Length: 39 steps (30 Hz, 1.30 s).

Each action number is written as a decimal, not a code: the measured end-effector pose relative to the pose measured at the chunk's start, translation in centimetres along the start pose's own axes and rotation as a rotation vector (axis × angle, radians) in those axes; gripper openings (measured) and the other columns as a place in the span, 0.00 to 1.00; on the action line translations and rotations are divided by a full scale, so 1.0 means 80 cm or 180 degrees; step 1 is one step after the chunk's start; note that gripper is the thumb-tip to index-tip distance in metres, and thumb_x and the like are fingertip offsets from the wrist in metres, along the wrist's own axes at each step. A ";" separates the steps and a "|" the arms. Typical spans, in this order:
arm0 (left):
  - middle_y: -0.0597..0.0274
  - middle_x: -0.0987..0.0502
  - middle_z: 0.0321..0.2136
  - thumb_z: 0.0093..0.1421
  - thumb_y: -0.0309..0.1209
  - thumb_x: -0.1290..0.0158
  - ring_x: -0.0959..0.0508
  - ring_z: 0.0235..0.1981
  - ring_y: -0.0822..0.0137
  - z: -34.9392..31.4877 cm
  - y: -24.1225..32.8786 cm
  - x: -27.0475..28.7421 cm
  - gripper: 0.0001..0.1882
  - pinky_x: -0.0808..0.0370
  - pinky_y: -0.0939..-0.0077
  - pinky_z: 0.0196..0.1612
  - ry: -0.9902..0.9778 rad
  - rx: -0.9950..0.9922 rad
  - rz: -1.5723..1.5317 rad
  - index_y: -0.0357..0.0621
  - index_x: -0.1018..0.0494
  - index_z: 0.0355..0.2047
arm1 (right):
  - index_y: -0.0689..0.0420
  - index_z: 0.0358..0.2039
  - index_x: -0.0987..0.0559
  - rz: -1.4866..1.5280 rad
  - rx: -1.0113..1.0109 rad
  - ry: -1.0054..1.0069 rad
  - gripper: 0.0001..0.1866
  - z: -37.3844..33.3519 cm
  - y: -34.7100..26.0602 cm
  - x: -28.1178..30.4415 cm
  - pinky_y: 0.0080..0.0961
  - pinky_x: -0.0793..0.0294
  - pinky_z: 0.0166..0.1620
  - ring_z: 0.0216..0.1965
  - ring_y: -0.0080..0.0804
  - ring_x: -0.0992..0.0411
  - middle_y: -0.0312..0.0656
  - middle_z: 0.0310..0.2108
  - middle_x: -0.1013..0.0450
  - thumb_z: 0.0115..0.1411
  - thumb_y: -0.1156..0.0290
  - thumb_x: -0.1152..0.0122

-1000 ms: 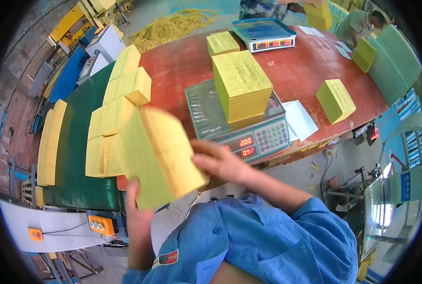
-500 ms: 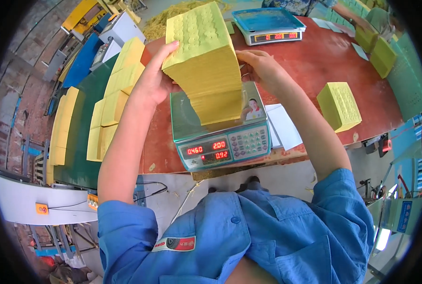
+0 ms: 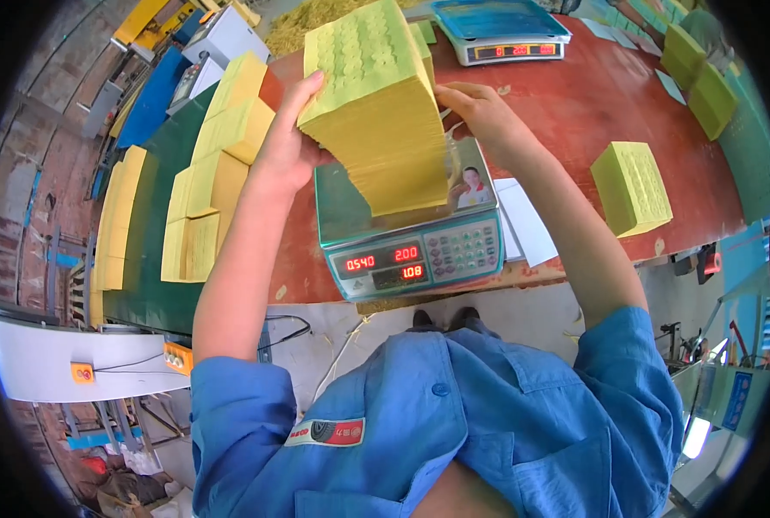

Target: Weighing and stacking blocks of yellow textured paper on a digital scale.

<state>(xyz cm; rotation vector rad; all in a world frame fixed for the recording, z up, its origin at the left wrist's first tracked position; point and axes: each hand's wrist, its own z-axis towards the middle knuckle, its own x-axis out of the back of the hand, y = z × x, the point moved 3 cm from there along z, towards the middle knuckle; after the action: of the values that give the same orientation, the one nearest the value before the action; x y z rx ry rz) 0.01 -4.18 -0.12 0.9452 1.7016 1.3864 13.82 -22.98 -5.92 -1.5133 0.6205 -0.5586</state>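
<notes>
A tall stack of yellow paper sheets (image 3: 383,112) stands on the pan of a grey-green digital scale (image 3: 411,242) with red lit digits. My left hand (image 3: 292,138) presses flat against the stack's left side, fingers up along its top edge. My right hand (image 3: 482,114) holds the stack's right side, about level with its upper half. Both forearms reach up from the blue work shirt at the bottom of the view.
The scale sits on a red-brown table (image 3: 575,112). A smaller yellow stack (image 3: 631,188) lies to the right, white paper slips (image 3: 523,220) beside the scale. Several yellow stacks (image 3: 212,164) line a green surface at the left. A second scale (image 3: 501,30) stands at the back.
The stack I carried in from the lower left a second ago now rests on top of the pile on the scale; both hands have closed in on its sides.
</notes>
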 end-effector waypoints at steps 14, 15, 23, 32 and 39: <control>0.61 0.27 0.49 0.69 0.47 0.60 0.25 0.47 0.68 0.053 -0.122 0.011 0.25 0.26 0.69 0.48 0.0219 -0.0631 -0.1272 0.43 0.35 0.58 | 0.52 0.67 0.42 0.0886 -0.0076 0.0902 0.33 0.031 0.065 -0.031 0.26 0.37 0.59 0.59 0.31 0.36 0.43 0.62 0.37 0.70 0.45 0.64; 0.60 0.27 0.48 0.69 0.44 0.58 0.25 0.47 0.68 0.057 -0.129 0.006 0.24 0.25 0.70 0.49 -0.0097 -0.0515 -0.1355 0.41 0.35 0.58 | 0.52 0.67 0.42 0.0863 -0.0083 0.0914 0.33 0.030 0.061 -0.044 0.26 0.37 0.59 0.59 0.31 0.36 0.43 0.62 0.37 0.70 0.45 0.64; 0.62 0.26 0.45 0.66 0.40 0.53 0.24 0.44 0.70 0.097 -0.124 0.019 0.22 0.22 0.73 0.44 -0.0396 -0.0336 -0.2020 0.40 0.34 0.56 | 0.57 0.51 0.26 0.1462 0.0439 0.0780 0.27 0.046 0.032 -0.079 0.25 0.25 0.42 0.41 0.25 0.27 0.39 0.42 0.25 0.65 0.46 0.48; 0.55 0.36 0.59 0.67 0.56 0.62 0.38 0.60 0.61 0.042 -0.120 0.074 0.35 0.42 0.50 0.61 0.0724 -0.0988 -0.1320 0.41 0.42 0.63 | 0.46 0.67 0.42 0.1007 0.0371 0.0969 0.32 0.011 0.059 -0.037 0.38 0.41 0.62 0.62 0.40 0.39 0.46 0.64 0.40 0.69 0.44 0.62; 0.43 0.41 0.62 0.68 0.48 0.61 0.40 0.65 0.52 -0.148 -0.174 0.219 0.34 0.42 0.51 0.64 0.2077 -0.0727 -0.1270 0.33 0.48 0.64 | 0.62 0.64 0.41 0.1403 0.0646 0.0993 0.30 -0.164 0.065 -0.010 0.37 0.35 0.58 0.57 0.44 0.33 0.50 0.63 0.39 0.69 0.54 0.60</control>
<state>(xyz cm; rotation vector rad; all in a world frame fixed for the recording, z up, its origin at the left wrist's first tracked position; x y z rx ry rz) -19.76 4.01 -13.68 -0.0051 1.9862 1.6582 4.05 -32.04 -10.62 -1.0607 1.0729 -0.4993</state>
